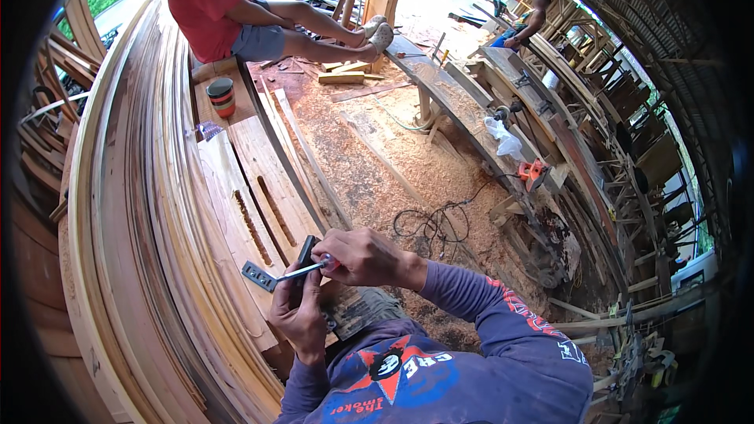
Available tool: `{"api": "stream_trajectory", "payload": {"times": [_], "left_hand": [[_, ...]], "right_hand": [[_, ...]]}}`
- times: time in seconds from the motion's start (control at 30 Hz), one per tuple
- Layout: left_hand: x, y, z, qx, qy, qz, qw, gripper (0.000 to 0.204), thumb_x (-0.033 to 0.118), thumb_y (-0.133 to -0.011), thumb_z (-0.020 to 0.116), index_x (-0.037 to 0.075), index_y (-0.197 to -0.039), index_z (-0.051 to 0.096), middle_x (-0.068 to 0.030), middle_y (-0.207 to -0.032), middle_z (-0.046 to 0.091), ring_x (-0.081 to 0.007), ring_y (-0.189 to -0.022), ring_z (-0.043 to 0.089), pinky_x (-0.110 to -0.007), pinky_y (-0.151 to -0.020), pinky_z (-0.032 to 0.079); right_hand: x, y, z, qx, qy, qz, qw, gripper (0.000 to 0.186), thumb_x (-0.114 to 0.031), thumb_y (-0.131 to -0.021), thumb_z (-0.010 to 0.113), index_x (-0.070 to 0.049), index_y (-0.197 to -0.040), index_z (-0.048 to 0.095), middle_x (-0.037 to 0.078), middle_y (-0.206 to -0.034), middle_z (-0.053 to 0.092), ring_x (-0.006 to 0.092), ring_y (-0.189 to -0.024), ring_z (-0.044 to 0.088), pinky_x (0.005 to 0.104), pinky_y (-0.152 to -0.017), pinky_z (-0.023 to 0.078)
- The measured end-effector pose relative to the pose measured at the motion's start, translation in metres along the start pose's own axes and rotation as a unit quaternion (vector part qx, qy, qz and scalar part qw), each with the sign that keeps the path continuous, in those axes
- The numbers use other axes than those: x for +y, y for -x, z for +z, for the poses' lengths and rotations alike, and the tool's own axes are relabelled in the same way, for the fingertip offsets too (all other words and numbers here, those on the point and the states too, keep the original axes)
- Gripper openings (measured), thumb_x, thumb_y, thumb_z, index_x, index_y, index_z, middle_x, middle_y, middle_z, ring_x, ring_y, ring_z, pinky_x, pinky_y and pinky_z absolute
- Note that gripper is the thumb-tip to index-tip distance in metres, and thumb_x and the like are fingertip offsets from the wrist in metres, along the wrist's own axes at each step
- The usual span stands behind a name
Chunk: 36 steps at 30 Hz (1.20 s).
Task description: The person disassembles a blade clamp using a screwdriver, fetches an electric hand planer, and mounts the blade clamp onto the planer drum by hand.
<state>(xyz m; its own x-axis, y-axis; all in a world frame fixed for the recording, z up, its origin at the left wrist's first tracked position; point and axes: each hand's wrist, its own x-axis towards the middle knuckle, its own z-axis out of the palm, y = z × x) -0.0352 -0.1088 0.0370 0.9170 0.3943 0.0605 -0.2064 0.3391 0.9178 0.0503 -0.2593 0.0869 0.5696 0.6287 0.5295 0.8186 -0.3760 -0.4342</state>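
My left hand [301,322], low in the middle, grips a dark metal fitting [258,275] that looks like a mortise lock, with a slotted plate sticking out to the left. My right hand [365,257] is closed round the red handle of a screwdriver [303,270]. The bright shaft slants down and left across the fitting, past my left fingertips. Whether its tip sits in a screw is too small to tell. Just beyond my hands lies a pale board [228,180] with long slots cut into it.
Long stacked planks [149,212] curve along the left. A striped cup [221,97] stands near a seated person in a red shirt [206,8]. Sawdust and a black cord [432,224] cover the floor. An orange power tool [533,173] rests on the right-hand bench; another person is farther back.
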Motion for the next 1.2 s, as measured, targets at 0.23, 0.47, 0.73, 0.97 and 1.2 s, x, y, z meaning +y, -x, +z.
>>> {"api": "stream_trajectory", "payload": {"times": [0.23,0.47,0.73,0.97,1.2], "left_hand": [[-0.001,0.0,0.0,-0.001,0.002,0.009,1.0,0.032,-0.007,-0.092,0.07,-0.007,-0.124,0.066,-0.0113,-0.111,0.073,-0.015,-0.102,0.069,-0.028,-0.093,0.055],[-0.011,-0.001,-0.001,-0.017,-0.023,0.029,0.999,0.03,-0.009,-0.092,0.069,-0.007,-0.122,0.066,-0.0121,-0.112,0.072,-0.0157,-0.102,0.069,-0.028,-0.093,0.055],[0.004,0.004,0.007,-0.019,0.011,0.008,1.0,0.029,-0.008,-0.093,0.068,-0.007,-0.122,0.066,-0.0128,-0.114,0.072,-0.0165,-0.104,0.069,-0.029,-0.096,0.054],[0.001,-0.002,-0.011,0.05,0.003,-0.013,0.999,0.031,-0.004,-0.092,0.071,-0.007,-0.123,0.066,-0.0139,-0.112,0.073,-0.0167,-0.1,0.07,-0.029,-0.091,0.056],[-0.005,-0.029,-0.03,0.087,-0.016,-0.01,0.996,0.038,-0.001,-0.09,0.074,-0.006,-0.126,0.065,-0.012,-0.109,0.072,-0.0159,-0.096,0.069,-0.027,-0.085,0.057]], "right_hand": [[0.004,0.0,0.0,-0.025,-0.006,0.001,1.0,0.028,-0.012,-0.083,0.077,-0.005,-0.104,0.06,0.01,-0.085,0.063,0.0312,-0.07,0.068,0.0398,-0.057,0.054],[0.002,-0.002,-0.011,-0.04,0.02,0.018,0.999,0.025,-0.016,-0.083,0.077,-0.005,-0.098,0.059,0.011,-0.083,0.062,0.0317,-0.068,0.068,0.0407,-0.057,0.054],[0.0,0.002,-0.005,-0.004,-0.016,0.037,0.999,0.025,-0.019,-0.084,0.077,-0.004,-0.094,0.06,0.012,-0.08,0.06,0.0337,-0.069,0.066,0.0399,-0.061,0.054],[-0.014,-0.001,-0.001,-0.057,-0.145,0.271,0.95,0.038,-0.032,-0.089,0.078,-0.002,-0.106,0.061,0.017,-0.085,0.066,0.0363,-0.08,0.069,0.0421,-0.072,0.054],[-0.009,0.019,-0.077,-0.183,-0.183,0.349,0.901,0.066,-0.024,-0.087,0.075,0.001,-0.142,0.048,0.022,-0.117,0.066,0.0293,-0.099,0.069,0.0359,-0.085,0.055]]}}
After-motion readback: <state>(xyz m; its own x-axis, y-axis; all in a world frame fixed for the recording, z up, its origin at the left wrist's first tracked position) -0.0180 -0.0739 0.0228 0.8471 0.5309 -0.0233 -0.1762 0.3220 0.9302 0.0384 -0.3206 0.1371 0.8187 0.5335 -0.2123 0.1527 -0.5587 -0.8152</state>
